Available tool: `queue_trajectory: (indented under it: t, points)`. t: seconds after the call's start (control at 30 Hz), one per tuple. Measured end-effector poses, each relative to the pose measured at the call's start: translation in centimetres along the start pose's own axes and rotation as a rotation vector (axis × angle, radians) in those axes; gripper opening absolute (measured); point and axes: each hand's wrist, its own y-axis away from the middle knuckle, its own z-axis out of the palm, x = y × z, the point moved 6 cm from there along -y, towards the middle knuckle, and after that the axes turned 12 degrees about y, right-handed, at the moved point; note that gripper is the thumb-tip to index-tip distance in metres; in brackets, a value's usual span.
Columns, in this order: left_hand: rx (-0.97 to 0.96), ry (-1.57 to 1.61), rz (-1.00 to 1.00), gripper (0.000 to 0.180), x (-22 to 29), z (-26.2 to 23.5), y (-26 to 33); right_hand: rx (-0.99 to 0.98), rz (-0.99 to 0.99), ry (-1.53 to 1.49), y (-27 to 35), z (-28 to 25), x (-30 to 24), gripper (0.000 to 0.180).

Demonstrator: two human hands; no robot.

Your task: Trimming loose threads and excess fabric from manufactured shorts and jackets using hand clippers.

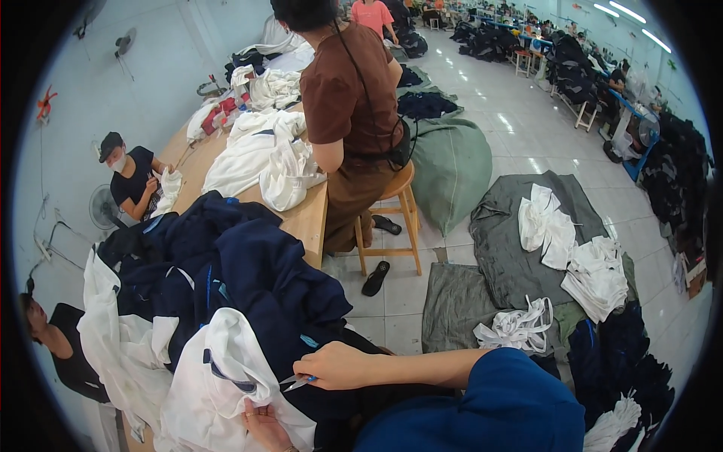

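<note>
Evidently gripping blue-handled metal snips (300, 380) in right hand (329, 366) with curled fingers; touching white, navy-trimmed cloth garment (197, 392) at seven o'clock with left hand (267, 429), cannot tell whether pinching. Could nick garment or fingertips through slack folds slipping bladeward.

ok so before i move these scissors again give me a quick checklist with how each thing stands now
1. Scissors in right hand: ok, held.
2. Left hand at white cloth: ok, touching.
3. Left hand apart from scissors: ok, gap visible.
4. Scissor tips touching white cloth: cannot tell.
5. White cloth lying flat: not ok, bunched.
6. Navy clothes well away: not ok, right beside.
</note>
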Motion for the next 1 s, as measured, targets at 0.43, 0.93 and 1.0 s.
queue_trajectory:
  t: [0.43,0.93,1.0]
  points:
    - [-0.066,0.075,-0.035,0.037,-1.3,-1.7,-1.0,-0.014,-0.007,0.041,-1.0,0.6,0.8,0.013]
    - [0.009,0.144,-0.047,0.020,-1.2,0.5,0.5,0.237,0.108,-0.036,-10.0,2.9,5.0,0.016]
    - [0.012,0.157,-0.049,0.021,-1.5,0.4,0.4,0.261,0.125,-0.066,-10.5,3.2,5.1,0.018]
